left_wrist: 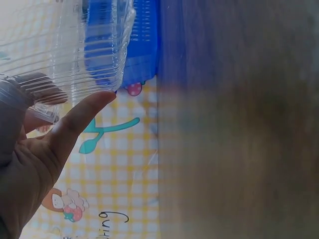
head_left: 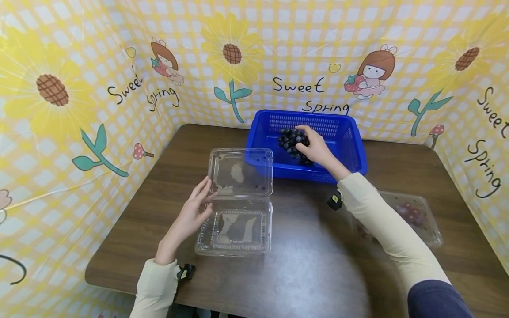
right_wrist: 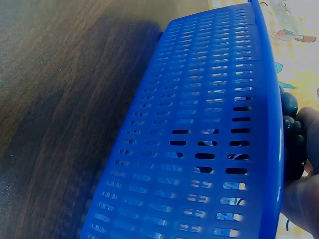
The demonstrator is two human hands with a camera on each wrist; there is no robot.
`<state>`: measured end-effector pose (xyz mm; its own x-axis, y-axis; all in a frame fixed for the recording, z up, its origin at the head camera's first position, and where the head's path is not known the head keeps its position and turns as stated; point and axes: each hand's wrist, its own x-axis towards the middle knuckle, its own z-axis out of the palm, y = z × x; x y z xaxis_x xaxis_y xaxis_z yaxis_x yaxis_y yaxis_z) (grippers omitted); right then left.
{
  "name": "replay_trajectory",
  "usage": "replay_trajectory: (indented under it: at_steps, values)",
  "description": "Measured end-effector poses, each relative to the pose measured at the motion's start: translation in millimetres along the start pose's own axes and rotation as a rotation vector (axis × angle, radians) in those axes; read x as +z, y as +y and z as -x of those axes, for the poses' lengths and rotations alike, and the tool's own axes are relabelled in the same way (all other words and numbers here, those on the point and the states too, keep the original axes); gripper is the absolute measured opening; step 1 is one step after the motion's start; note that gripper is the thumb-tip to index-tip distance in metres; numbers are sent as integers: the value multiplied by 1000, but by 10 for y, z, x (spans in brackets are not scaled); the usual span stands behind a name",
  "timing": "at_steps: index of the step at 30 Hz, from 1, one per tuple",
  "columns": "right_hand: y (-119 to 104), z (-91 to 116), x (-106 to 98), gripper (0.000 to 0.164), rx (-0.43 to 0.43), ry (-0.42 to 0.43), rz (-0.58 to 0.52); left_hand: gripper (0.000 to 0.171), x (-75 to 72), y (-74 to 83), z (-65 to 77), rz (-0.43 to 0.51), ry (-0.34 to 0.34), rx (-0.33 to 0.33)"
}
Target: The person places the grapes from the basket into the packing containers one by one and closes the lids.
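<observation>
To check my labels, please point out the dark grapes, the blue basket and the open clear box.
Dark grapes (head_left: 289, 142): head view, uncovered part of the bunch.
Blue basket (right_wrist: 195, 126): right wrist view, slotted side wall.
Open clear box (head_left: 239, 227): head view, base floor.

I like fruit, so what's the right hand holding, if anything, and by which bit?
The right hand holds the dark grapes by the bunch's right side in the head view.

Cream sleeves (head_left: 389, 225), navy upper sleeve (head_left: 437, 301), black wrist cameras (head_left: 335, 201).

Sunflower-printed cloth (head_left: 294, 31) backs the brown table (head_left: 159, 212); its surface shines.
</observation>
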<state>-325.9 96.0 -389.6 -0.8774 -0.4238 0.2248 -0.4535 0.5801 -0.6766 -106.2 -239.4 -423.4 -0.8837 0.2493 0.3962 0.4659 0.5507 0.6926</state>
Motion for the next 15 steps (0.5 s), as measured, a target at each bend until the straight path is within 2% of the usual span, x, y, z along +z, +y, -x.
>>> replay_trajectory:
  at_steps: [10, 15]
  values:
    - [4, 24, -21, 55, -25, 25, 20, 64, 86, 82, -42, 28, 14, 61]
    - [21, 42, -23, 54, -21, 39, 16, 64, 127, 98, -51, 35, -3, 60]
